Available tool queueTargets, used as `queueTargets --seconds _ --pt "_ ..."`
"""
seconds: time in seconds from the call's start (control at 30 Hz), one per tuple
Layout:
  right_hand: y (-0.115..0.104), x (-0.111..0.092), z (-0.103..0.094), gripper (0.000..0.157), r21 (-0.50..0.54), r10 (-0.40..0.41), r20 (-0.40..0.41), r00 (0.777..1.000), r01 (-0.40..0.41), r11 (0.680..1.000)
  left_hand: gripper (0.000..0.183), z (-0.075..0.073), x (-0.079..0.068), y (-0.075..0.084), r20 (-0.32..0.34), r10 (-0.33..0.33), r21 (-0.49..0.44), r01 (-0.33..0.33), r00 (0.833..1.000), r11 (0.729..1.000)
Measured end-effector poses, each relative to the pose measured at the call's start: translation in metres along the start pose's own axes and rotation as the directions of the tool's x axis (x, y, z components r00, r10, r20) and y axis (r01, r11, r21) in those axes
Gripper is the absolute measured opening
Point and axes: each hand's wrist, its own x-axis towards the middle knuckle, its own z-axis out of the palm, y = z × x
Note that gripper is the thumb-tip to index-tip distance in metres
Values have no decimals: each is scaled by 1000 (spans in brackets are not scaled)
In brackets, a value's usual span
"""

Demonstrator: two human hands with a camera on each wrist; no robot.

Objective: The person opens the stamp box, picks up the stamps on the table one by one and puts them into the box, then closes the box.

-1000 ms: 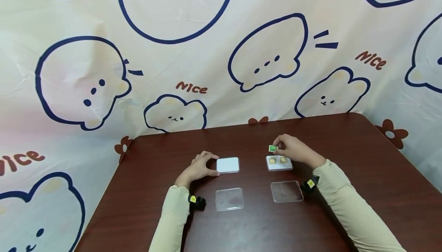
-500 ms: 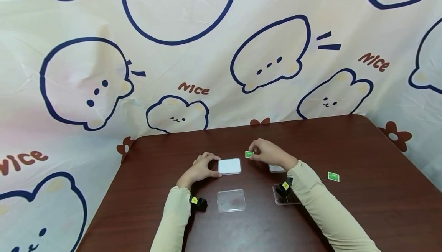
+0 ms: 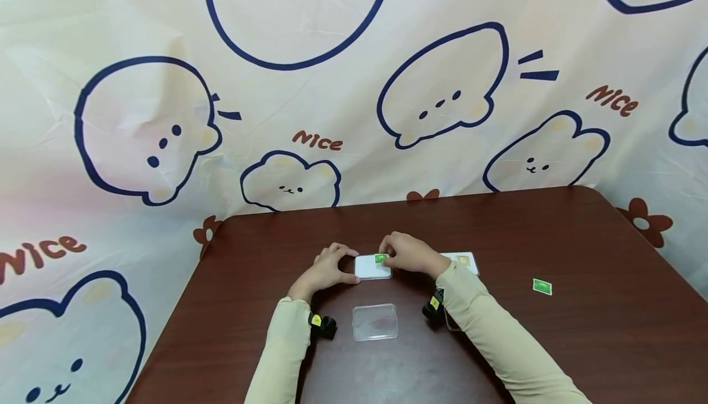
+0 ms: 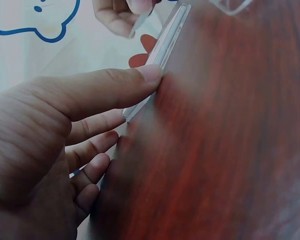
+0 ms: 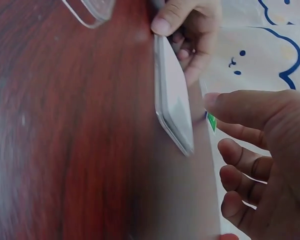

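green card point(image 3: 381, 258) in right hand point(image 3: 412, 253), "nice" point(image 3: 318, 141) behind

Green card point(image 3: 380, 258), white case point(image 3: 367, 269), reddish-brown table point(image 3: 221, 330)

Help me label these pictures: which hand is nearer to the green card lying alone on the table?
Right. The right hand is left of the lone card, holding a second green card over the white case; the left hand is farther left, gripping the case's left end.
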Motion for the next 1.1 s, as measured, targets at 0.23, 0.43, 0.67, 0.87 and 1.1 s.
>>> queueTargets --seconds 0.23,0.43,0.67,0.87,1.1 --pt "-13 9 10 18 -25 -3 24 1000 3 1000 56 -3 -2 0 5 -4 4 4 1000 1000" --pt "-16 18 18 20 -70 -15 30 999 17 997 56 -2 0 2 -4 14 7 -14 1000 1000" --pt "-13 22 27 21 -98 -16 33 999 19 995 56 0 1 2 9 13 3 -13 1000 1000" --pt "-15 22 27 26 -113 -14 26 1000 17 993 56 -1 1 4 7 10 1 -10 1000 1000" --pt "-18 17 23 28 -111 -11 9 1000 12 994 57 0 1 2 -1 5 15 -5 1000 1000"
